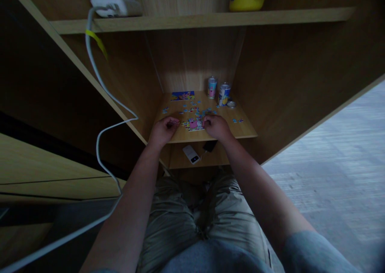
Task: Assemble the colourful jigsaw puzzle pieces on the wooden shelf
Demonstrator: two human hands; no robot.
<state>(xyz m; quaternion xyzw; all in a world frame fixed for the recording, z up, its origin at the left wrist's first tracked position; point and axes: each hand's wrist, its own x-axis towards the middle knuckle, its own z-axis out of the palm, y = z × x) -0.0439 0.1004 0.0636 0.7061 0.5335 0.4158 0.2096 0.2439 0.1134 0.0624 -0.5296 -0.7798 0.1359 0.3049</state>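
Wooden surface (240,130) inside a cubby held a jigsaw in progress, head view only. Left hand (164,129) rested at the near edge, fingers curled, apparently pinching a small piece, though too small to tell for sure. Right hand (215,126) sat curled with fingertips down on the assembled puzzle patch (194,124), pink and yellow, which lay between both hands at the front edge. Loose puzzle pieces (192,106) were scattered behind the patch, a few more (237,121) off to the right. Reference picture (182,95) lay flat at the back, two small tins (218,91) and a round lid (231,104) beside it. White power bank (191,154) and a dark phone (209,145) sat on the lower shelf; white cable (99,136) hung at left. Judgement: to fit a piece well, steady the patch with the right hand, match colour and edge shape, then press flat without shoving joined pieces apart.
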